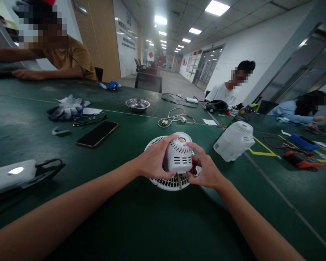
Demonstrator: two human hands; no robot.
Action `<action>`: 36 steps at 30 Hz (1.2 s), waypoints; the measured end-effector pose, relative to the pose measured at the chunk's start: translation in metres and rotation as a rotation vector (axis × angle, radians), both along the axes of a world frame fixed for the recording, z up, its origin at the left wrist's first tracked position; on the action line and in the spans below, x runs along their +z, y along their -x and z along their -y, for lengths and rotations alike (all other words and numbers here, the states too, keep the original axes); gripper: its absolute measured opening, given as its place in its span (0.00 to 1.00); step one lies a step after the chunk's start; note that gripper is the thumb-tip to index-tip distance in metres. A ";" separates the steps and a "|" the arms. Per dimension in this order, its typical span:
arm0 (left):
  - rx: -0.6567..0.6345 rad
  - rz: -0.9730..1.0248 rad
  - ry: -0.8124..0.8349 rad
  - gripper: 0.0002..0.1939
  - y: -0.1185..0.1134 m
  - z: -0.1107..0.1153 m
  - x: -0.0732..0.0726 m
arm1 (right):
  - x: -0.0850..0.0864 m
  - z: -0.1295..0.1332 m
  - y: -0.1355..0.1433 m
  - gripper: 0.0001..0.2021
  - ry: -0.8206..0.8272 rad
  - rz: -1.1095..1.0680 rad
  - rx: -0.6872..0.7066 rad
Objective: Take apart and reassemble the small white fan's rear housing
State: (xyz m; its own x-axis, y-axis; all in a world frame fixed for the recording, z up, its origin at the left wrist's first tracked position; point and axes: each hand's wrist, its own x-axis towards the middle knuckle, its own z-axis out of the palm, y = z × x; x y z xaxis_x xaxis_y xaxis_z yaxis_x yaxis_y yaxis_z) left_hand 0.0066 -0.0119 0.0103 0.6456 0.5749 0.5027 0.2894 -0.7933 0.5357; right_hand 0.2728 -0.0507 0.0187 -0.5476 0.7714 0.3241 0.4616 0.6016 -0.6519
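Observation:
Between my two hands is a white vented housing [180, 157] with slots on its side and a round opening on top. My left hand [157, 157] wraps round its left side, thumb low at the front. On the right side, the fingers of my right hand [205, 168] press against the housing near its top and bottom edges. Beneath the housing, a round white slatted grille [165, 184] lies on the green table [119, 214]. A small brownish piece shows under the housing's front edge, too unclear to name.
A black phone [97, 134], gloves [67, 108] and a white device [12, 175] are at left. Behind are a metal bowl [137, 104] and a white cable [174, 117]. At right stand a translucent white container [235, 141] and an orange meter [302, 159]. Three people sit around the table.

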 end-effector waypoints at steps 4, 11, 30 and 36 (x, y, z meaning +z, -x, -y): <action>-0.019 -0.011 0.029 0.60 0.003 -0.004 0.000 | 0.002 0.001 0.001 0.48 0.024 0.000 -0.004; -0.014 -0.068 0.063 0.63 0.011 -0.016 -0.006 | 0.002 0.002 0.003 0.47 0.058 -0.026 0.005; 0.503 0.102 0.363 0.31 0.016 -0.027 -0.021 | -0.020 -0.019 -0.014 0.47 -0.183 0.026 -0.350; 0.378 0.324 0.538 0.30 0.028 -0.037 -0.034 | -0.016 -0.017 -0.012 0.53 -0.051 -0.071 -0.324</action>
State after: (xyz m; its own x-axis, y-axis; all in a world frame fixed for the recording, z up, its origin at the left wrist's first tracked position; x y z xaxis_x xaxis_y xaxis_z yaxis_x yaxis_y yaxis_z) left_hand -0.0216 0.0247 -0.0235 0.2210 0.9501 0.2203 0.2523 -0.2739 0.9281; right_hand 0.2853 -0.0333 0.0030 -0.2517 0.8833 0.3955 0.5890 0.4640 -0.6617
